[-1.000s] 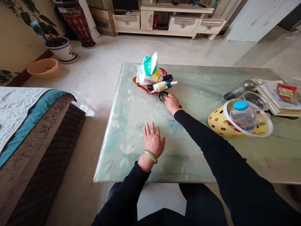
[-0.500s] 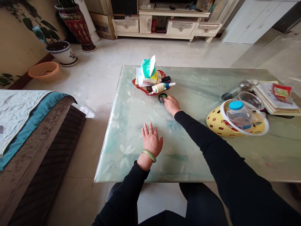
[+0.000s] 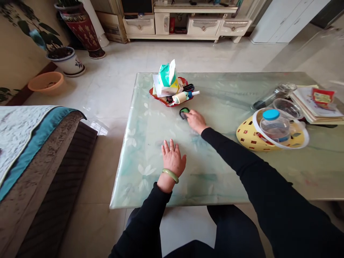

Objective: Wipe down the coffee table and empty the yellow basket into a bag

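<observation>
My right hand [image 3: 196, 121] reaches out over the table, its fingertips on the near side of a small black oval thing with green in it [image 3: 184, 113]; its kind I cannot make out. Just behind that thing stands a red tray [image 3: 160, 100] holding a green, white and yellow tissue pack [image 3: 169, 80], a cream tube with a blue and white end [image 3: 182, 97] and dark cords. Nearer to me, my left hand [image 3: 173, 157] lies flat on the table cover with its fingers spread, a green bangle [image 3: 170, 175] at the wrist.
Right of my arm, a yellow basket [image 3: 245, 134] lies tilted with a blue-lidded clear jar [image 3: 274, 123]. Beyond it are a glass bottle [image 3: 276, 96], a clear bowl [image 3: 287, 107], papers [image 3: 303, 102] and a red packet [image 3: 322, 96]. A bed [image 3: 40, 143] stands left.
My right hand and the black oval thing have shifted slightly toward me and left relative to the red tray. My left hand has stayed flat in place. The view has tilted a little.
</observation>
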